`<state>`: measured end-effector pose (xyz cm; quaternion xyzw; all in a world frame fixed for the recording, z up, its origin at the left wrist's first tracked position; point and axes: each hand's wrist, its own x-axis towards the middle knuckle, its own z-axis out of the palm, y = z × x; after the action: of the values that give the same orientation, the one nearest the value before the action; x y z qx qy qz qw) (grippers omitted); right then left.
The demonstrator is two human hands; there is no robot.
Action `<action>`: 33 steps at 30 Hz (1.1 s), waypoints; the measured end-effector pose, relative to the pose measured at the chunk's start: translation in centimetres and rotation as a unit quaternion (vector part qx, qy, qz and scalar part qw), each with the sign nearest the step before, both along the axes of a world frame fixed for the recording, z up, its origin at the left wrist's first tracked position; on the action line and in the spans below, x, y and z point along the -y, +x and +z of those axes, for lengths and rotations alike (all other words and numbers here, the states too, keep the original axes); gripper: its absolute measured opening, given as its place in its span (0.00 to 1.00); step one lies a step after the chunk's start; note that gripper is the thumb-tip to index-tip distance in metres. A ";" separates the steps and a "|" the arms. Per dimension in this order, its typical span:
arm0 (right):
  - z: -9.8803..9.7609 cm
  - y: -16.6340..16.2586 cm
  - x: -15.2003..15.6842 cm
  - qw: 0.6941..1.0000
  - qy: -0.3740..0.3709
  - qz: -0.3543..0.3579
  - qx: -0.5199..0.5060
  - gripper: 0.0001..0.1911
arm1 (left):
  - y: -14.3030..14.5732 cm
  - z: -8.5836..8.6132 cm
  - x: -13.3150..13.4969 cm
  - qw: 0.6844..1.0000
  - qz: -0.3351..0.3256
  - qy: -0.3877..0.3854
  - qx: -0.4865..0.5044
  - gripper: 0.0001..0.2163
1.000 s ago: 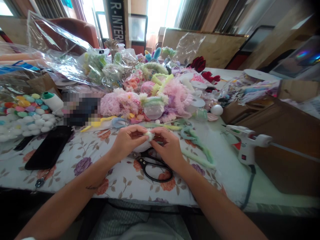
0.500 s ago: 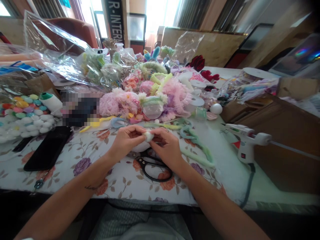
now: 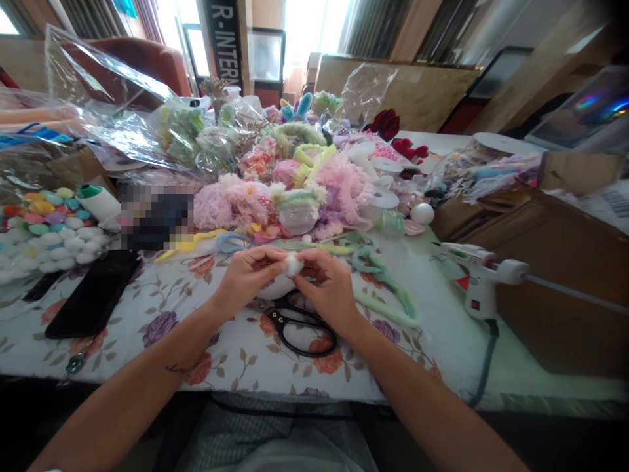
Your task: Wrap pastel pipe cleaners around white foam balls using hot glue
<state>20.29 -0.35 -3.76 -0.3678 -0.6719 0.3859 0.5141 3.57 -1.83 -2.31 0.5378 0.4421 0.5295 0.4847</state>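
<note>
A small, pale, fuzzy tuft (image 3: 293, 265) is pinched between both hands above the flowered tablecloth. My left hand (image 3: 249, 278) grips it from the left with thumb and fingers pressed together. From the right, my right hand (image 3: 328, 288) closes on the same tuft with its fingertips. Black-handled scissors (image 3: 309, 334) lie just beneath the hands, their blades partly hidden. A pale green and yellow fuzzy strip (image 3: 393, 318) curves across the cloth beyond my right hand. Whether the tuft is joined to anything cannot be made out.
A heap of fluffy pastel craft pieces (image 3: 275, 196) spreads across the back. At the right, a glue gun (image 3: 476, 275) stands by a cardboard box (image 3: 555, 275). On the left lie a black phone (image 3: 93, 295) and bagged pompoms (image 3: 59, 242).
Both hands stay in nearly the same place on the tuft, with only slight finger movement. The whole view has shifted very slightly.
</note>
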 end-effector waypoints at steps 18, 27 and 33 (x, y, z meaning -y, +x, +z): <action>0.6 0.2 -0.2 0.989 -0.107 0.080 -0.066 0.12 | 0.4 0.6 0.7 0.990 0.038 0.090 -0.104 0.07; 0.5 0.4 -0.3 0.997 -0.025 0.073 -0.018 0.11 | 0.5 0.1 0.3 0.995 0.031 0.093 -0.021 0.03; 0.6 0.4 -0.5 0.999 0.004 0.036 -0.004 0.09 | 0.0 0.1 0.1 0.999 -0.023 0.005 0.032 0.13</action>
<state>20.71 0.14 -3.17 -0.3396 -0.6842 0.4030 0.5041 3.59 -1.88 -2.18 0.5330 0.4112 0.5370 0.5085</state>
